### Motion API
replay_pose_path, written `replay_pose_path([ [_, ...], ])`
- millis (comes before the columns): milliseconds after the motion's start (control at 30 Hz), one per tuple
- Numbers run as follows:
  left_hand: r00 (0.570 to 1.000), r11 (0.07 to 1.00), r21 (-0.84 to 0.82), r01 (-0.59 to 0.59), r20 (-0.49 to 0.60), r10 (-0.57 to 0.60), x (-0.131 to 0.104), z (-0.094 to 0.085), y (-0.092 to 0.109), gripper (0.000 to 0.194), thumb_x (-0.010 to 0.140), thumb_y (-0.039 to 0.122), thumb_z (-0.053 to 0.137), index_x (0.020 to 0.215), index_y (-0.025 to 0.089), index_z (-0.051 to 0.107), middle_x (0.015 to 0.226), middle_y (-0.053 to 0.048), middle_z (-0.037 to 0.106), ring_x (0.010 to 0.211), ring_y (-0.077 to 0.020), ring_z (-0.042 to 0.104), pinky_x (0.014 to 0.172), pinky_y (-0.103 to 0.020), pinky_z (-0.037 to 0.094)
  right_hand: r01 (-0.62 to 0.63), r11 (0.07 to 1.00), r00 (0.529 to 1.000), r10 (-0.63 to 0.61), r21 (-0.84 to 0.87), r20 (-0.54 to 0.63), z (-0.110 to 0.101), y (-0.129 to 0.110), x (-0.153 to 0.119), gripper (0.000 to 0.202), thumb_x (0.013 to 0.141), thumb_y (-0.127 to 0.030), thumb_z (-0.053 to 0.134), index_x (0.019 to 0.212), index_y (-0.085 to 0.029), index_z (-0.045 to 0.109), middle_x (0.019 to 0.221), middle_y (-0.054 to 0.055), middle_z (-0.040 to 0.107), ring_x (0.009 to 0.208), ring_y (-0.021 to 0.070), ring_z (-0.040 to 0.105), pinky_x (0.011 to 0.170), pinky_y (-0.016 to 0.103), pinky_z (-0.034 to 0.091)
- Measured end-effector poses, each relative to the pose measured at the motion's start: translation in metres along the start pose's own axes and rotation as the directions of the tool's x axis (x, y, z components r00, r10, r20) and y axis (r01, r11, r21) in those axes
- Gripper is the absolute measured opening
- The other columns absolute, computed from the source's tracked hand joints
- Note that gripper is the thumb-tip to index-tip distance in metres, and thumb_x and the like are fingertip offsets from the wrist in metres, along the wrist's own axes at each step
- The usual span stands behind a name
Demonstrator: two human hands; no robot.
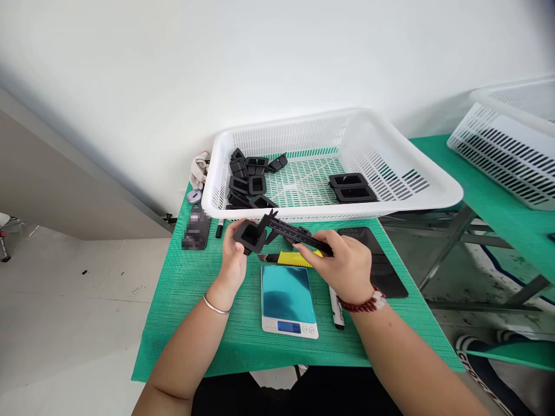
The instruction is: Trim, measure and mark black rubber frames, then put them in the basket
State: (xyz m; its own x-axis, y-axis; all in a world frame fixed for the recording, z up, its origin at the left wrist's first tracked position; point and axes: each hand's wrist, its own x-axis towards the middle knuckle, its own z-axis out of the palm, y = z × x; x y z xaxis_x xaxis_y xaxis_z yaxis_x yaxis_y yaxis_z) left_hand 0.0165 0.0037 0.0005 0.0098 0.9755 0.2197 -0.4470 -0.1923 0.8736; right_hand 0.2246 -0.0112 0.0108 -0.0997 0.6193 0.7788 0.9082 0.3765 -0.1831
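My left hand (234, 252) is closed around a black frame (250, 236), above the counter (173, 312) between the white basket (299, 215) and the scale (288, 296). My right hand (344, 261) grips a black caliper (295, 232), fingers closed on its right end, the jaws parted beside the frame.

The display (289, 327) at the near edge of the scale (288, 293) reads "0.0". At the near right, "crocs" runs in dark letters along the pale band of a shoe (488, 381). The caliper (288, 231) bears graduations and figures too small to read.
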Motion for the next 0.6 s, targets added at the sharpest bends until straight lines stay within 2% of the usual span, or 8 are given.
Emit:
replay_pose_path([
  [167, 0.999, 0.998, -0.035, 0.049, 0.021, -0.049, -0.0010, -0.0003, -0.0036, 0.062, 0.076, 0.065, 0.054, 0.119, 0.021, 0.058, 0.122, -0.012, 0.060, 0.119, -0.0287, 0.053, 0.099, -0.044, 0.044, -0.013, 1.000, 0.999, 0.012, 0.019, 0.049, -0.0004, -0.0033, 0.0009, 0.034, 0.078, -0.050, 0.061, 0.074, -0.016, 0.061, 0.046, -0.002, 0.052, 0.041, 0.0086, 0.045, 0.043, 0.022, 0.033],
  [300, 0.995, 0.995, -0.024, 0.094, 0.021, -0.094, -0.0019, -0.0021, -0.0070, 0.062, 0.078, 0.066, 0.051, 0.119, 0.020, 0.060, 0.123, -0.012, 0.060, 0.118, -0.0289, 0.054, 0.098, -0.043, 0.044, -0.029, 0.999, 0.999, 0.029, -0.016, 0.025, 0.0007, -0.0041, 0.0002, 0.031, 0.078, -0.047, 0.060, 0.071, -0.017, 0.062, 0.041, -0.004, 0.045, 0.039, 0.0094, 0.042, 0.042, 0.023, 0.032],
  [433, 0.988, 0.988, -0.026, 0.154, 0.008, -0.154, -0.0012, -0.0011, -0.0057, 0.067, 0.078, 0.072, 0.043, 0.114, 0.019, 0.063, 0.116, -0.012, 0.065, 0.115, -0.0298, 0.057, 0.095, -0.044, 0.046, -0.050, 0.998, 0.999, 0.051, -0.026, 0.012, 0.0013, -0.0025, 0.0005, 0.025, 0.079, -0.040, 0.058, 0.075, -0.016, 0.061, 0.043, -0.004, 0.047, 0.040, 0.0107, 0.044, 0.041, 0.023, 0.032],
  [500, 0.983, 0.982, -0.051, 0.181, -0.005, -0.182, -0.0002, 0.0007, -0.0031, 0.069, 0.078, 0.074, 0.038, 0.108, 0.020, 0.066, 0.109, -0.011, 0.068, 0.111, -0.0294, 0.059, 0.090, -0.043, 0.049, -0.026, 1.000, 0.999, 0.026, -0.012, 0.019, 0.0013, -0.0016, 0.0014, 0.025, 0.080, -0.040, 0.058, 0.078, -0.016, 0.060, 0.046, -0.003, 0.050, 0.042, 0.0112, 0.047, 0.043, 0.023, 0.035],
  [600, 0.967, 0.963, -0.124, 0.238, -0.058, -0.247, 0.0022, 0.0023, 0.0011, 0.068, 0.080, 0.074, 0.033, 0.098, 0.019, 0.068, 0.100, -0.011, 0.071, 0.095, -0.0275, 0.066, 0.072, -0.038, 0.053, 0.043, 0.998, 0.997, -0.047, 0.054, 0.061, 0.0012, -0.0007, 0.0029, 0.027, 0.083, -0.041, 0.058, 0.089, -0.015, 0.059, 0.057, 0.000, 0.059, 0.050, 0.0125, 0.054, 0.050, 0.024, 0.041],
])
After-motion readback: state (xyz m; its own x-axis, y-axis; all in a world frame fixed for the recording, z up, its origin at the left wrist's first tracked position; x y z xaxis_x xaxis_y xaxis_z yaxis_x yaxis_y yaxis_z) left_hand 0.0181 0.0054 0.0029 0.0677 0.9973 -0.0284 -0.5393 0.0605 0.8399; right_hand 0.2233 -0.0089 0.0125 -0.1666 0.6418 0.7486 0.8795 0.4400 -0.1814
